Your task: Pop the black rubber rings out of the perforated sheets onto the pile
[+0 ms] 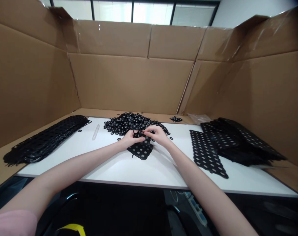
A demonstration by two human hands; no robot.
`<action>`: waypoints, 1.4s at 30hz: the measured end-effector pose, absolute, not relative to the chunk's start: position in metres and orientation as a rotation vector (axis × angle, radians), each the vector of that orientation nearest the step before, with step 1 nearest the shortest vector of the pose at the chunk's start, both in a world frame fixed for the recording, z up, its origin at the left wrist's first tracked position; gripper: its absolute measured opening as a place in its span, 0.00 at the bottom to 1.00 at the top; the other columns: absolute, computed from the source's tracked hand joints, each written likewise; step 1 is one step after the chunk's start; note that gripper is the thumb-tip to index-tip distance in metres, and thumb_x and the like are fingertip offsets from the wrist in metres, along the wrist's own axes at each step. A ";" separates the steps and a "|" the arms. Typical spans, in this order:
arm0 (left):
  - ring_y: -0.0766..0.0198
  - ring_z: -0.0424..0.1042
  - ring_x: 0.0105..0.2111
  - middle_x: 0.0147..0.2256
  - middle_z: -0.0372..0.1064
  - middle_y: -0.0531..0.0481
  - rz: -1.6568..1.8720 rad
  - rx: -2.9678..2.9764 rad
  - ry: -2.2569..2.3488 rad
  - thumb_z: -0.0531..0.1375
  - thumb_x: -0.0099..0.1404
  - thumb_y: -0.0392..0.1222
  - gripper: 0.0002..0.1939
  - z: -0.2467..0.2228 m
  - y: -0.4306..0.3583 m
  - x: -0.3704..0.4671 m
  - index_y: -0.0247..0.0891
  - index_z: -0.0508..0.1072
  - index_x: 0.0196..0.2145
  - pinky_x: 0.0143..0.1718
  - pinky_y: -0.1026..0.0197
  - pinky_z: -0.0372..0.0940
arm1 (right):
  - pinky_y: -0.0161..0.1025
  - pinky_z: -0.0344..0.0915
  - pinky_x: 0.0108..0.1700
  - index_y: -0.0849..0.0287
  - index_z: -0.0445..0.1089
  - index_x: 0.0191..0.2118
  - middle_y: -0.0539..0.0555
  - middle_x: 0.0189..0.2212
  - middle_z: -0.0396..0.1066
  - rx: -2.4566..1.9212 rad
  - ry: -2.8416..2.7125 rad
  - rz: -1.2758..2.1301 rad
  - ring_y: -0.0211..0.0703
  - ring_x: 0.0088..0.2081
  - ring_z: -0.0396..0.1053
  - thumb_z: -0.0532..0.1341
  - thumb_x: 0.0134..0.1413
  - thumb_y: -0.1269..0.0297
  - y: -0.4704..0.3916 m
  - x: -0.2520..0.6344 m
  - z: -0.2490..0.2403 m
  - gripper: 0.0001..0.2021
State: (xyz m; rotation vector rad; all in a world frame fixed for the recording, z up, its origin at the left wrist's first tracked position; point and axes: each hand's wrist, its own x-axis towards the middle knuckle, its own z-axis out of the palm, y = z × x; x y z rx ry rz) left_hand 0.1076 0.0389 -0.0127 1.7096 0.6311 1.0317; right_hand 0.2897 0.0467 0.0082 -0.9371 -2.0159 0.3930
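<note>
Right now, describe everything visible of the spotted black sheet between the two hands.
The spotted black sheet looks thin and flexible, with rows of pale round spots and a rounded lower end. The left hand grips its upper part; the right hand works at its top, grip unclear. It lies over the white table, before the dark ring pile.

The cardboard walls [129,78] look matt; the tabletop [114,170] is smooth, faintly glossy. At ten o'clock the black stack [48,139] looks like shiny plastic; at twelve, the loose rings [129,120] and dotted sheet [140,151] look plastic, duller. The clear film [199,118] at one is glossy, crinkled. The sleeve [13,223] is matt cloth.
</note>
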 end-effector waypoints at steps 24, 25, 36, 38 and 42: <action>0.60 0.72 0.33 0.33 0.74 0.46 1.004 1.637 0.654 0.67 0.48 0.44 0.14 -0.014 0.039 0.108 0.32 0.75 0.31 0.40 0.59 0.63 | 0.41 0.60 0.41 0.55 0.74 0.24 0.51 0.26 0.74 -1.005 -2.005 0.285 0.43 0.33 0.66 0.63 0.44 0.60 0.042 0.287 0.009 0.06; 0.60 0.71 0.33 0.32 0.74 0.46 0.998 1.653 0.657 0.67 0.49 0.44 0.14 -0.013 0.039 0.108 0.32 0.75 0.31 0.40 0.59 0.63 | 0.41 0.60 0.40 0.56 0.73 0.22 0.51 0.25 0.73 -1.023 -1.977 0.284 0.43 0.32 0.66 0.63 0.44 0.61 0.043 0.285 0.007 0.06; 0.59 0.71 0.34 0.32 0.73 0.46 0.984 1.597 0.727 0.68 0.45 0.44 0.17 -0.013 0.034 0.108 0.33 0.73 0.31 0.42 0.57 0.63 | 0.38 0.62 0.32 0.60 0.69 0.22 0.53 0.22 0.71 -1.115 -1.285 0.271 0.42 0.26 0.66 0.56 0.48 0.55 0.070 0.332 0.006 0.15; 0.58 0.71 0.35 0.33 0.74 0.45 0.990 1.621 0.737 0.68 0.46 0.45 0.17 -0.014 0.035 0.108 0.33 0.74 0.32 0.43 0.56 0.62 | 0.39 0.62 0.33 0.61 0.71 0.25 0.54 0.23 0.72 -1.205 -1.350 0.211 0.43 0.27 0.67 0.55 0.49 0.54 0.076 0.342 -0.001 0.15; 0.58 0.71 0.37 0.35 0.74 0.45 1.035 1.671 0.726 0.68 0.46 0.45 0.18 -0.013 0.038 0.109 0.32 0.74 0.33 0.43 0.57 0.62 | 0.43 0.62 0.41 0.57 0.75 0.32 0.54 0.31 0.75 -1.266 -1.584 0.122 0.46 0.35 0.68 0.57 0.49 0.59 0.087 0.335 -0.017 0.11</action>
